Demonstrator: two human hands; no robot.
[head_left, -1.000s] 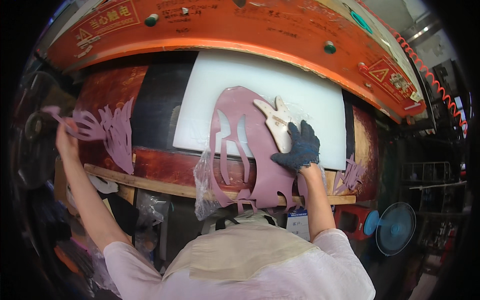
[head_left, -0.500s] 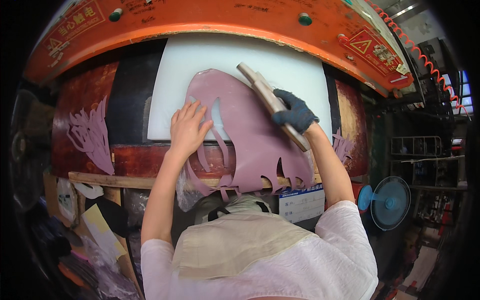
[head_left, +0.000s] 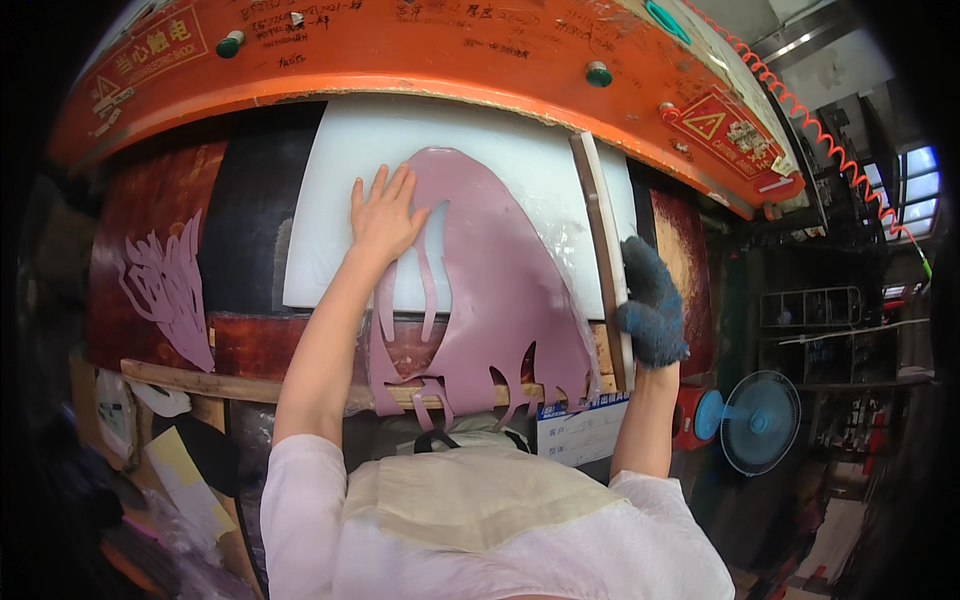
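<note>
A mauve sheet (head_left: 500, 260) of soft-looking material lies over a white board (head_left: 340, 200), its cut, ragged lower edge hanging past the bench's front. Long curved openings and thin strips run along its left side. My bare left hand (head_left: 385, 220) rests flat, fingers a little apart, on the board and the sheet's upper left edge. My right hand (head_left: 652, 305), in a dark blue knitted glove, grips a long, narrow, grey-brown rigid piece (head_left: 600, 240) standing on edge right of the sheet. Its exact kind is unclear from this edge-on side, and some fingers are hidden.
An orange machine beam (head_left: 420, 60) with green buttons spans the far side. Mauve offcut strips (head_left: 170, 290) lie at left on the reddish bench. A wooden rail (head_left: 250, 385) edges the front. At right are a blue fan (head_left: 760, 422) and a red coiled hose (head_left: 800, 95).
My right hand has carried the rigid piece rightward off the sheet, turning it from slanted to nearly upright in view. My left hand has shifted slightly up along the sheet's left edge.
</note>
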